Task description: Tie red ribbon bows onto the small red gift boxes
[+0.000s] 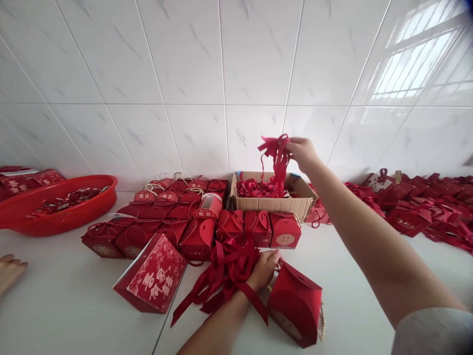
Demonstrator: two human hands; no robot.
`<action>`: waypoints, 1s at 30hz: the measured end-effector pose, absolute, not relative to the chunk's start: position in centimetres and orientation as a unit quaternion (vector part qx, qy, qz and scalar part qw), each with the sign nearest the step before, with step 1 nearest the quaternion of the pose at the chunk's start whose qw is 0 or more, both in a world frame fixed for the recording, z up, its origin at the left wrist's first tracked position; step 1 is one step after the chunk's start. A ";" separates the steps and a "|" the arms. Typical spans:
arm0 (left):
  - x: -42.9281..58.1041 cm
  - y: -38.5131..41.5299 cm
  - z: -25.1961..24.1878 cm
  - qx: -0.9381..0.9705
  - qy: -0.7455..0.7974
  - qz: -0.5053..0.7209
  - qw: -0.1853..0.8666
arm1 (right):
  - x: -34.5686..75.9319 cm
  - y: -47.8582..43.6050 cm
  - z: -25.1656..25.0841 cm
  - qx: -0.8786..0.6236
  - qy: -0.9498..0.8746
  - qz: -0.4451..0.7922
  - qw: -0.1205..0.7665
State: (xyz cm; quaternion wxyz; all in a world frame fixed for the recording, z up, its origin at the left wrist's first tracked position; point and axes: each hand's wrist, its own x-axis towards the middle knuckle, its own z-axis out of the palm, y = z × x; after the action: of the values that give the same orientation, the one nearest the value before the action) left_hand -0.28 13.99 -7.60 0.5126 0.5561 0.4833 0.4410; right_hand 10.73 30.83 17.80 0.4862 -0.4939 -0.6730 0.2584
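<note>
"Many red things on this white table. What comes first from the left?"

"Another person's hand, near side, at the edge, with a red basin farther off. Then rows of small red boxes, and a bigger patterned box set askew on their near side."

"And the loose ribbons?"

"Heaped just right of that. The left hand comes in from the near side with a strip across its forearm, fingers bent at the upper left corner of a red box. I can't tell whether they grip it or only touch it."

"Which hand is nearer the cardboard box?"

"The right hand. That box stands on the far side, by the tiled wall. A ribbon bunch hangs over it, long axis upright, left of and below the fingers. Whether its lower ends touch the ribbons inside, I can't say."

"How are those fingers?"

"Pinched together on the bunch's upper part. Farther right lies a pile of red packets."
</note>
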 end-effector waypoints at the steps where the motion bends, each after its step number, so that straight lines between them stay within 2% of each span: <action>1: -0.3 14.0 -7.6 0.556 0.484 0.442 0.510 | 10.8 30.1 19.4 -0.456 -0.677 0.267 0.512; 5: -0.2 14.1 -7.8 0.557 0.490 0.443 0.504 | 10.8 26.1 24.5 -0.237 -0.704 0.344 0.574; 10: -0.2 14.1 -7.8 0.559 0.488 0.439 0.508 | 9.6 20.8 26.2 -0.160 -0.731 0.357 0.558; 13: -0.3 13.9 -7.7 0.557 0.484 0.440 0.512 | 8.2 18.6 25.1 -0.136 -0.769 0.369 0.503; 15: -0.4 13.7 -7.6 0.557 0.481 0.439 0.515 | 7.6 17.8 24.0 -0.133 -0.820 0.378 0.408; 18: -0.4 13.6 -7.5 0.559 0.476 0.437 0.519 | 7.3 18.3 22.6 -0.162 -0.886 0.371 0.226; 20: -0.4 13.7 -7.6 0.562 0.474 0.442 0.514 | 7.5 20.1 21.6 -0.216 -0.898 0.349 0.161; 24: -0.2 13.9 -7.6 0.564 0.472 0.449 0.507 | 8.0 25.9 18.1 -0.445 -0.837 0.257 0.187; 30: -0.3 14.1 -7.8 0.563 0.474 0.444 0.511 | 7.1 31.7 9.9 -0.529 -0.808 0.200 0.165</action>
State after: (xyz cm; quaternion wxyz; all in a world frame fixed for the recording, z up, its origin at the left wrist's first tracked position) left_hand -0.27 14.09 -7.77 0.5109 0.5632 0.4744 0.4436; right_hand 7.08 31.67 9.87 0.1654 -0.5289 -0.8081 0.1997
